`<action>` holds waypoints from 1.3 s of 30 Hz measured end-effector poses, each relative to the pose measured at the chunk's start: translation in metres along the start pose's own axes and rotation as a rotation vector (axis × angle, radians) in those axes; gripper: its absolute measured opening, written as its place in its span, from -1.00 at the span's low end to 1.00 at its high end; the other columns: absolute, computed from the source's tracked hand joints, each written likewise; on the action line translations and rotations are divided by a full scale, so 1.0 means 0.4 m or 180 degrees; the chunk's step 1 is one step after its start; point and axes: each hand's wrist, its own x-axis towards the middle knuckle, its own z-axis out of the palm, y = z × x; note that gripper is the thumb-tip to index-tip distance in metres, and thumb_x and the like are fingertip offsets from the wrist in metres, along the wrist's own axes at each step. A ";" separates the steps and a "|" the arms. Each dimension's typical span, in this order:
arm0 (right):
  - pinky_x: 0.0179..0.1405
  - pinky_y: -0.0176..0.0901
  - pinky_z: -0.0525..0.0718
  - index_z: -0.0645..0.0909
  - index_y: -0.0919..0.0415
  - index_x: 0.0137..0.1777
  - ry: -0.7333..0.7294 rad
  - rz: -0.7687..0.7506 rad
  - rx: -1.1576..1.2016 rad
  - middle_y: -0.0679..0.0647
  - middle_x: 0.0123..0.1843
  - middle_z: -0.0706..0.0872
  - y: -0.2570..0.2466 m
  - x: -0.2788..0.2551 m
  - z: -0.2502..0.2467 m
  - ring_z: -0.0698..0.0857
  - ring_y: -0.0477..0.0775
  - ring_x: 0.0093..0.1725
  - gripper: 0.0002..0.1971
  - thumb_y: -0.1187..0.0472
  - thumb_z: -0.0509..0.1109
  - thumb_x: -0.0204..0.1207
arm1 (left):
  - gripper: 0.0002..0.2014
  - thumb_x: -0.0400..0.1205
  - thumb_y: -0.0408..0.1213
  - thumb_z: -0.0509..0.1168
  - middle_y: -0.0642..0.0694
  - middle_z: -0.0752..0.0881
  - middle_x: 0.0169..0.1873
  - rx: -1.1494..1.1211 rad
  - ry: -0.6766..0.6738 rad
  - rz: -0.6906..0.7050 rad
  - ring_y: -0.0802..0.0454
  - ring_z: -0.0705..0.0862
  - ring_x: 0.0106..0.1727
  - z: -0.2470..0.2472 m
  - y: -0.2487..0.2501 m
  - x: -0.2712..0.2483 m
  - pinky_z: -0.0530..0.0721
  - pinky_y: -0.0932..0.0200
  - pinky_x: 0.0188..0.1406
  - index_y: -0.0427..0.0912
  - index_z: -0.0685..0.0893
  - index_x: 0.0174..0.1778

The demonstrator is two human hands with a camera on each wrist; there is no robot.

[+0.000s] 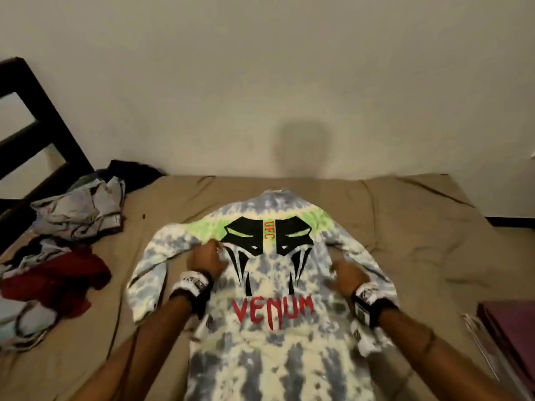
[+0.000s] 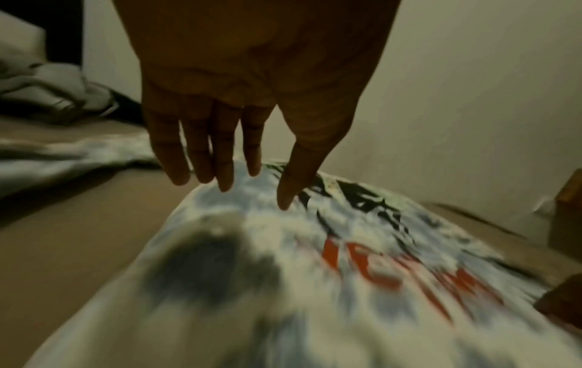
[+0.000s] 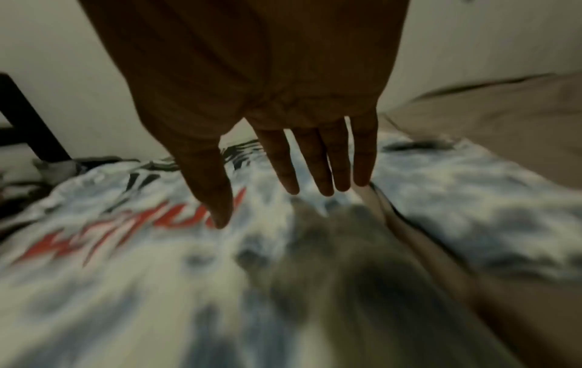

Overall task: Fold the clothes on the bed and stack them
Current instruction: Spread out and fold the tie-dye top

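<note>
A tie-dye long-sleeved shirt (image 1: 272, 337) in grey, cream and green lies spread flat on the bed, its black mask print and red VENUM lettering facing up. My left hand (image 1: 207, 259) rests flat on its left side beside the mask print, fingers straight (image 2: 220, 171). My right hand (image 1: 346, 274) lies flat on the right side near the sleeve seam, fingers straight and slightly spread (image 3: 324, 181). Neither hand holds any cloth. The shirt (image 2: 315, 286) and its lettering (image 3: 88, 241) look blurred in both wrist views.
A heap of unfolded clothes (image 1: 58, 250), grey and dark red, lies at the bed's left edge by a dark bed frame (image 1: 34, 120). Tan bedsheet (image 1: 419, 227) shows around the shirt. A maroon folded item (image 1: 509, 337) sits at the right. The wall (image 1: 260, 82) stands close behind.
</note>
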 end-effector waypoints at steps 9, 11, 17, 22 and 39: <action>0.73 0.27 -0.08 -0.29 -0.06 0.78 -0.0401 -0.0004 -0.0181 0.07 0.71 -0.50 0.143 -0.176 0.479 -0.24 0.25 0.79 0.04 -0.43 0.28 0.56 | -0.26 0.49 0.22 0.53 -0.29 0.52 0.24 0.0363 -0.0324 -0.1149 -0.36 0.56 0.24 0.371 -0.336 -0.395 0.67 -0.25 0.05 -0.26 0.47 0.33; 0.73 0.20 0.06 -0.10 0.03 0.80 -0.0047 0.0277 0.0201 0.19 0.80 -0.29 0.145 -0.194 0.486 -0.15 0.29 0.78 0.11 -0.40 0.44 0.46 | -0.26 0.48 0.18 0.56 -0.32 0.59 0.22 -0.0164 -0.0337 -0.1266 -0.41 0.64 0.19 0.365 -0.342 -0.434 0.67 -0.18 -0.01 -0.28 0.47 0.34; 0.22 0.20 0.65 0.31 0.22 0.64 0.0628 0.1419 0.1866 0.36 0.50 0.50 0.157 -0.299 0.504 0.57 0.46 0.38 -0.21 -0.06 0.57 0.52 | -0.39 0.38 0.16 0.56 -0.21 0.84 0.12 -0.1293 -0.0764 -0.1332 -0.26 0.78 0.16 0.349 -0.391 -0.491 0.72 -0.01 0.09 -0.20 0.80 0.23; -0.12 0.08 0.72 0.74 0.46 0.13 0.0509 0.1894 0.3490 0.24 -0.18 0.80 0.218 -0.330 0.487 0.76 0.28 -0.19 -0.71 0.40 0.61 0.43 | -0.73 0.47 -0.33 0.66 -0.11 0.85 -0.18 -0.2647 -0.0281 -0.1641 -0.22 0.82 0.02 0.328 -0.394 -0.530 0.75 -0.08 0.09 -0.30 0.82 0.02; -0.35 -0.06 0.51 0.47 0.18 -0.50 -0.0100 0.1192 0.1973 0.12 -0.55 0.57 0.313 -0.341 0.478 0.63 0.22 -0.45 -0.45 -0.16 0.48 0.58 | -0.48 0.34 0.21 0.65 -0.13 0.73 -0.45 -0.0632 -0.0454 -0.1561 -0.20 0.72 -0.35 0.298 -0.446 -0.578 0.64 -0.02 -0.39 -0.20 0.67 -0.40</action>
